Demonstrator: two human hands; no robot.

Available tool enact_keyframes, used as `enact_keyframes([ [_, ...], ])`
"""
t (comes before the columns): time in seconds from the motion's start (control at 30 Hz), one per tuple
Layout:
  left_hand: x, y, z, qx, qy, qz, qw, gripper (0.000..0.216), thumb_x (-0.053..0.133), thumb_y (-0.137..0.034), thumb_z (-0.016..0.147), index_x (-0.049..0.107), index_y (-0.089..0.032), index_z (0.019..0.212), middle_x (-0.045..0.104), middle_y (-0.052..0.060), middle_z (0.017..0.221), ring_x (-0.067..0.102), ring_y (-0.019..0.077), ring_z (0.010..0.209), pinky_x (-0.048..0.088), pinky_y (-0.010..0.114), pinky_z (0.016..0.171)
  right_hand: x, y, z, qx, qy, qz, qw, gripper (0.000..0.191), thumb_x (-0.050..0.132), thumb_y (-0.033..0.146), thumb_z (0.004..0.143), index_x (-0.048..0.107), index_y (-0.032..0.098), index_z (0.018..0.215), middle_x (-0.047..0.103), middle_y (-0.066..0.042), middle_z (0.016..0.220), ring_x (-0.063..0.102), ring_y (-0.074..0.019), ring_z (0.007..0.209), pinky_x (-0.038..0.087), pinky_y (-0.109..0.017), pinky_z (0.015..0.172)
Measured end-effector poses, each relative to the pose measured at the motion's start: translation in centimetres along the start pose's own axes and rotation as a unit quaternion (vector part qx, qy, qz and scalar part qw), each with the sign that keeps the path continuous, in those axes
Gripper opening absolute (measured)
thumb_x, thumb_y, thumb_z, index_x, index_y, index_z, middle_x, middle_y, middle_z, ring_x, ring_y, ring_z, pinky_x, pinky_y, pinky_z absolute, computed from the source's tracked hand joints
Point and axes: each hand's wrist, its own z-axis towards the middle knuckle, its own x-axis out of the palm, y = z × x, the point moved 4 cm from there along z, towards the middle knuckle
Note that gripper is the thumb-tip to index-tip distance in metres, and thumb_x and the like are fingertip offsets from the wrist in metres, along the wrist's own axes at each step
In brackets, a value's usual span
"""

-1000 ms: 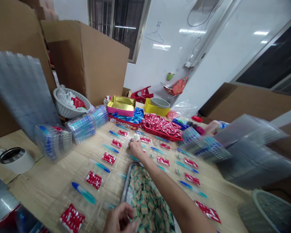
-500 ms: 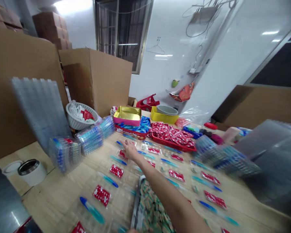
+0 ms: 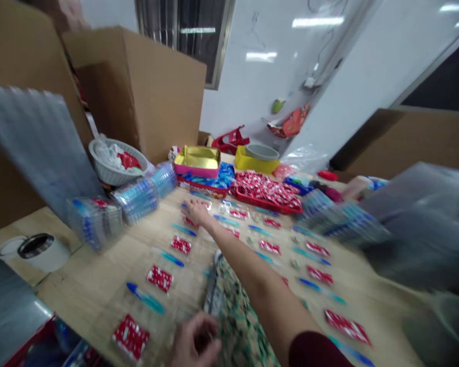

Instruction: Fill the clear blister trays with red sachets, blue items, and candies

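My right hand [image 3: 197, 211] reaches far across the table over a clear plastic tray with a pen and a red packet [image 3: 192, 222]. Its fingers point down, too blurred to show a grip. Near the front edge my left hand [image 3: 197, 340] has thumb and index curled together; anything pinched there is hidden. Beside it stands a metal-rimmed tray [image 3: 213, 295] full of small green and tan pieces [image 3: 239, 316], partly under my right forearm. Around both hands lie rows of clear trays, each with a blue pen [image 3: 145, 298] and a red white-dotted packet [image 3: 131, 336].
At the back are a red tray of packets [image 3: 268, 192], a pink-and-gold tin [image 3: 197, 162] over blue pens, and a yellow basket [image 3: 256, 162]. Stacked clear trays [image 3: 95, 221] stand left, more [image 3: 344, 219] right. A white container [image 3: 44, 253] sits at the left edge.
The camera view has tilted down and shifted. My left hand has come into fuller view at the bottom, beside the metal-rimmed tray. My right hand stays over the same far-left row.
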Motion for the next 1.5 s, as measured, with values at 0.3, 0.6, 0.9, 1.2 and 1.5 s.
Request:
enact_keyframes([
  [0.3,0.2,-2.4,-0.5,0.022,-0.036,0.083,0.996,0.016,0.054,-0.026,0.076,0.06,-0.016,0.087,0.061,0.002,0.075,0.057,0.0153,0.067,0.044,0.025,0.062,-4.3,-2.5,-19.0,-0.03,-0.042,0.146,0.988,0.023,0.063,0.023,0.084,0.063,0.016,0.106,0.063,-0.008,0.106,0.057,-0.0196,0.101,0.042,-0.03,0.087],
  [0.6,2.9,-3.5,1.5,0.138,-0.024,0.395,0.908,0.028,0.043,-0.005,0.075,0.062,-0.016,0.091,0.061,0.007,0.094,0.059,0.0193,0.087,0.045,0.031,0.081,-1.9,0.0,-30.7,-0.013,0.038,0.059,0.997,0.012,0.055,0.016,0.087,0.066,0.019,0.085,0.061,-0.006,0.092,0.051,-0.0209,0.094,0.032,-0.034,0.081],
  [0.9,3.1,-3.2,2.6,0.156,0.038,0.483,0.861,0.024,0.043,-0.004,0.071,0.058,-0.017,0.083,0.059,0.007,0.092,0.056,0.0212,0.088,0.042,0.031,0.077,-2.4,0.6,-31.1,-0.02,0.04,0.103,0.994,0.018,0.048,0.001,0.075,0.057,0.017,0.079,0.062,-0.003,0.085,0.051,-0.018,0.087,0.029,-0.031,0.078],
  [1.2,1.9,-3.8,2.0,0.135,-0.01,0.429,0.893,0.018,0.046,-0.002,0.066,0.053,-0.018,0.07,0.052,-0.003,0.063,0.051,0.0135,0.063,0.034,0.024,0.06,-1.7,0.8,-29.8,0.007,0.089,0.092,0.992,0.018,0.052,0.009,0.079,0.064,0.017,0.09,0.067,-0.004,0.084,0.057,-0.0189,0.085,0.029,-0.03,0.079],
  [1.5,0.7,-4.5,3.5,0.129,-0.021,0.411,0.903,0.018,0.048,-0.001,0.063,0.055,-0.017,0.068,0.053,-0.003,0.063,0.052,0.0129,0.063,0.037,0.022,0.06,-1.3,1.3,-29.0,-0.012,0.104,0.035,0.994,0.021,0.047,0.001,0.074,0.059,0.015,0.083,0.063,-0.006,0.085,0.054,-0.0186,0.087,0.025,-0.031,0.077],
])
